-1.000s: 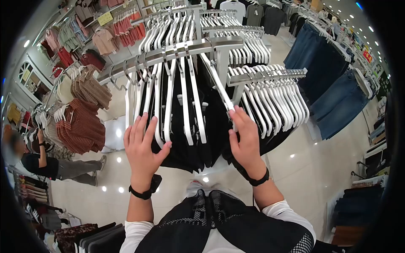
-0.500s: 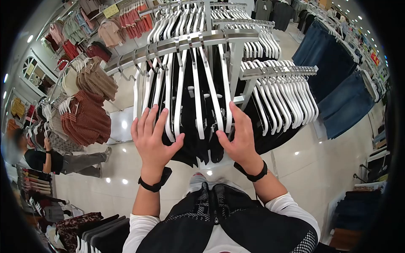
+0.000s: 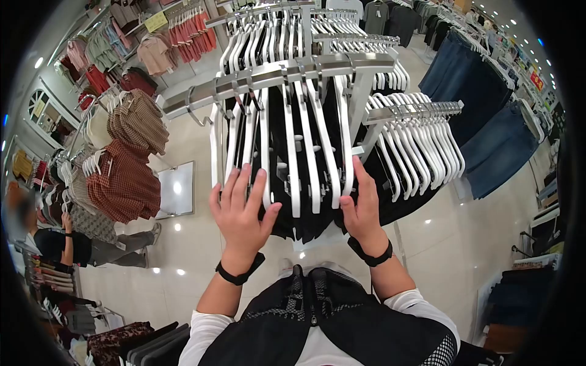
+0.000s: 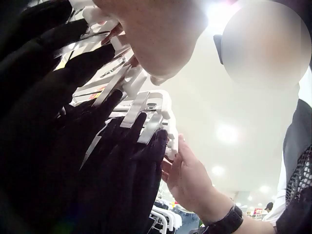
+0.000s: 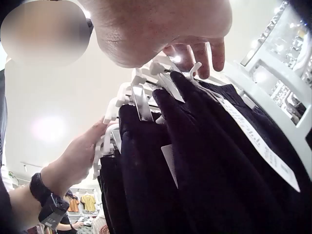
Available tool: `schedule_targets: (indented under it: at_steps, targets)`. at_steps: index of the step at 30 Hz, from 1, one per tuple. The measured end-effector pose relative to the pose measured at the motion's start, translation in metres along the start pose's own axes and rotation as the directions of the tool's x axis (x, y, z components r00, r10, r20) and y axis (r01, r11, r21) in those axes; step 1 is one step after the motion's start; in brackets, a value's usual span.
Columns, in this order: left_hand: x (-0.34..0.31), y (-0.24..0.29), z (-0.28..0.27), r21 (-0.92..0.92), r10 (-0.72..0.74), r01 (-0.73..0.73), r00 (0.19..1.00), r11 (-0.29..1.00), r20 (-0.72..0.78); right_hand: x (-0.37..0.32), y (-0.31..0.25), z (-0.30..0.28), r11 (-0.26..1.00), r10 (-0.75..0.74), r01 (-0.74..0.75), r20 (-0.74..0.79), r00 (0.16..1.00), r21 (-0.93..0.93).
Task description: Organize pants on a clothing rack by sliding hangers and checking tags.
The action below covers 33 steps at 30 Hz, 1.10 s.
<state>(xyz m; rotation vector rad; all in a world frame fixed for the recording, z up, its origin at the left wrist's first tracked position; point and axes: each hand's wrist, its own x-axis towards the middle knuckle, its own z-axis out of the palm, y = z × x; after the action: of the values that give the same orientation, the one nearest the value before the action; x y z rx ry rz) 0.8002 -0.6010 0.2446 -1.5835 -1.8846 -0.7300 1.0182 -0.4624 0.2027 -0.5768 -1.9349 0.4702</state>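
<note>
White hangers (image 3: 295, 152) carrying black trousers (image 3: 308, 229) hang from a metal rail (image 3: 281, 73) in front of me. My left hand (image 3: 244, 210) rests on the near ends of the hangers on the left, its fingers extended and thumb out to the side. At the hanger nearest the rail's post, my right hand (image 3: 365, 210) touches the hanger's end with straight fingers and thumb. Several hangers stand between the two hands. From below, the right wrist view shows metal clips (image 5: 142, 103) on the black waistbands and a long white tag (image 5: 258, 141).
A lower rail of white hangers (image 3: 421, 143) stands to the right of the post (image 3: 361, 94). Denim skirts (image 3: 497, 146) hang farther right. Checked garments (image 3: 125, 183) hang at the left, where another person (image 3: 55, 244) stands at a rack.
The hangers have shifted right along the rail, toward the post. My left hand has moved right with them, and the right hand has come left, nearer to it. The head view has also shifted.
</note>
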Motion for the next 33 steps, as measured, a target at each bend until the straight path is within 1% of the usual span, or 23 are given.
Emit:
schedule_targets:
  at_steps: [1, 2, 3, 5, 7, 10, 12, 13, 14, 17, 18, 22, 25, 28, 33]
  targets:
    - [0.000, 0.000, -0.001, -0.022, -0.006, 0.006, 1.000, 1.000, 0.006, -0.002, 0.001, 0.003, 0.999, 0.051, -0.051, 0.004, 0.999, 0.009]
    - [0.000, -0.002, -0.001, -0.034, 0.001, 0.000, 1.000, 0.999, 0.003, -0.001, -0.002, 0.004, 0.998, 0.051, -0.051, 0.008, 0.999, -0.022]
    - [-0.001, -0.004, 0.000, -0.045, 0.006, -0.006, 1.000, 0.999, 0.000, -0.001, -0.002, 0.007, 0.999, 0.053, -0.053, -0.008, 0.999, -0.014]
    - [-0.003, -0.010, 0.001, -0.067, 0.035, -0.035, 0.999, 0.997, 0.004, -0.007, 0.003, 0.017, 0.995, 0.097, -0.095, -0.035, 0.995, 0.044]
    - [-0.005, -0.015, -0.002, -0.082, 0.053, -0.051, 0.998, 0.995, 0.015, -0.005, -0.001, 0.022, 0.996, 0.089, -0.089, -0.054, 0.995, 0.007]
    - [-0.007, -0.023, -0.004, -0.151, 0.090, -0.086, 0.996, 0.985, 0.023, -0.005, -0.008, 0.032, 0.990, 0.118, -0.124, -0.097, 0.988, -0.067]
    - [-0.009, -0.028, -0.003, -0.194, 0.119, -0.114, 0.993, 0.974, 0.014, -0.004, -0.015, 0.034, 0.979, 0.140, -0.151, -0.088, 0.986, -0.137]
    - [-0.009, -0.031, -0.003, -0.212, 0.139, -0.133, 0.990, 0.968, 0.012, -0.004, -0.019, 0.035, 0.970, 0.154, -0.167, -0.085, 0.984, -0.175]
    - [-0.009, -0.033, -0.004, -0.232, 0.159, -0.152, 0.987, 0.961, 0.010, -0.004, -0.024, 0.037, 0.964, 0.180, -0.199, -0.115, 0.977, -0.176]
    - [-0.011, -0.040, -0.003, -0.290, 0.213, -0.209, 0.977, 0.934, -0.017, -0.005, -0.033, 0.037, 0.936, 0.238, -0.266, -0.145, 0.960, -0.230]
    - [-0.013, -0.042, 0.000, -0.297, 0.227, -0.227, 0.973, 0.927, -0.038, -0.004, -0.036, 0.040, 0.935, 0.204, -0.251, -0.197, 0.959, -0.252]
    - [-0.016, -0.046, 0.004, -0.347, 0.244, -0.250, 0.968, 0.904, -0.060, -0.010, -0.045, 0.039, 0.901, 0.232, -0.294, -0.219, 0.948, -0.318]
    - [-0.017, -0.048, 0.005, -0.375, 0.242, -0.247, 0.968, 0.894, -0.062, -0.010, -0.053, 0.039, 0.889, 0.257, -0.321, -0.225, 0.940, -0.326]
    - [-0.017, -0.049, 0.004, -0.385, 0.229, -0.231, 0.972, 0.894, -0.052, -0.013, -0.048, 0.041, 0.896, 0.245, -0.313, -0.236, 0.940, -0.314]
    - [-0.020, -0.050, 0.006, -0.407, 0.228, -0.238, 0.971, 0.882, -0.075, -0.020, -0.038, 0.045, 0.907, 0.311, -0.358, -0.218, 0.925, -0.223]
